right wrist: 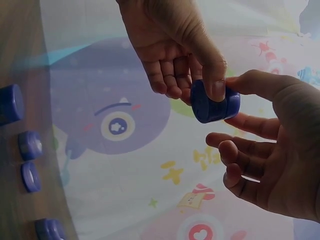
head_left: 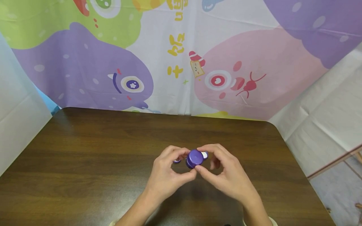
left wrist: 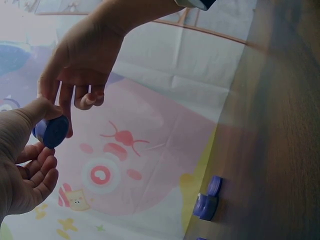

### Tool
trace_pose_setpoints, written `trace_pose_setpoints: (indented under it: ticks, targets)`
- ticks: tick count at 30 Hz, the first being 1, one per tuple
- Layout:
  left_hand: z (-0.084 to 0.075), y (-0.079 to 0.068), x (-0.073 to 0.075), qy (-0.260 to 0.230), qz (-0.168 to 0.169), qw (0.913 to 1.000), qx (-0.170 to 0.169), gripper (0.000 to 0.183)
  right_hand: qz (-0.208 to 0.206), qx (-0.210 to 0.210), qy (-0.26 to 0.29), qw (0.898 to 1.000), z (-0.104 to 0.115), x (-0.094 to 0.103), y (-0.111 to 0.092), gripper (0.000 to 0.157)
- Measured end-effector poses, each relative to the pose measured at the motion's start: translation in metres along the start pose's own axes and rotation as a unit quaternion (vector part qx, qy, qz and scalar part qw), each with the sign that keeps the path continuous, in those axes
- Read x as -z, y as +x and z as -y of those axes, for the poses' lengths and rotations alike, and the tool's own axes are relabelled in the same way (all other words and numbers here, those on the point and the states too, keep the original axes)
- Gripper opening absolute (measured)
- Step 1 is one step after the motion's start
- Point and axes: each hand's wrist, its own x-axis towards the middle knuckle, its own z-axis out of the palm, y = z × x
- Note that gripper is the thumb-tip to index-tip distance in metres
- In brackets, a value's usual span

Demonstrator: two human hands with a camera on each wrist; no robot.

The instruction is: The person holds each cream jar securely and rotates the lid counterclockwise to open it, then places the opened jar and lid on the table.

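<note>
A small round purple jar is held up over the table between both hands, its smooth flat end showing in the head view. My left hand pinches it from the left with thumb and fingertips. From the other side my right hand pinches it between thumb and index finger. In the right wrist view a seam runs round the jar, near the right hand's fingertips. The remaining fingers of the right hand curve loosely below it. The left hand partly covers the jar in the left wrist view.
On the brown wooden table behind the hands stand several purple pieces, among them a jar, a ring-like lid and a stacked pair. A cartoon-printed cloth hangs along the table's far edge, with white cloth at the sides.
</note>
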Motion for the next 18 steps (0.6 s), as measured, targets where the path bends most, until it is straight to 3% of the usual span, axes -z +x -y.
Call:
trace_pose_setpoints:
  ticks: [8, 18]
  targets:
    - [0.0004, -0.0001, 0.0005, 0.003, -0.001, 1.0000, -0.008, 0.037, 0.003, -0.007, 0.001, 1.000, 0.0019, 0.0010, -0.0005, 0.048]
    - [0.0004, -0.0002, -0.0003, 0.003, 0.000, 1.0000, -0.008, 0.036, -0.021, 0.002, 0.013, 1.000, -0.0007, -0.0008, -0.0001, 0.039]
